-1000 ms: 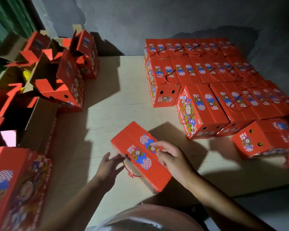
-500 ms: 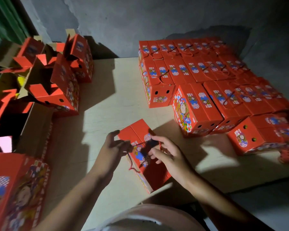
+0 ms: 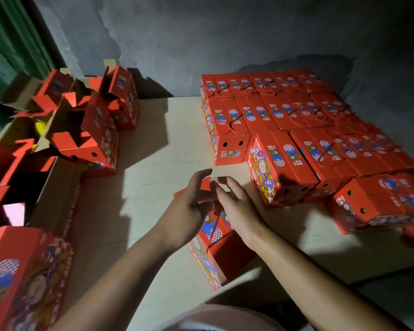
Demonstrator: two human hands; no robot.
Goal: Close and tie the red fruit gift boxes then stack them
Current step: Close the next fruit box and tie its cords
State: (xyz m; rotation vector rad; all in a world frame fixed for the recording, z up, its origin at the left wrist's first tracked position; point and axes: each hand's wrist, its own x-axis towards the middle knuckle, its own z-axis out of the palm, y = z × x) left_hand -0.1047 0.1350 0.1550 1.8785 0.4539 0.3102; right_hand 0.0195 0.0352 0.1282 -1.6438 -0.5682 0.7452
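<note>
A person works at a pale wooden table (image 3: 153,168) under a harsh light, seen from above through a head-worn camera. Both bare forearms reach forward over one red gift box (image 3: 221,249) that lies near the front middle of the table, its printed cartoon side facing left. The left hand (image 3: 189,209) and the right hand (image 3: 237,209) meet over the box's far end, fingers loosely spread and blurred. A thin red cord (image 3: 212,231) runs down across the top of the box from where the fingers meet; whether either hand actually pinches it cannot be told.

To the right, against the grey wall (image 3: 225,39), closed red boxes (image 3: 285,120) stand packed in tight rows, their cord handles lying across the lids. Another closed box (image 3: 373,204) sits at the right edge, apart from the rows.

To the left, several open boxes (image 3: 86,130) stand with flaps raised, showing brown cardboard inside. One more red box (image 3: 22,280) stands at the near left corner.
</note>
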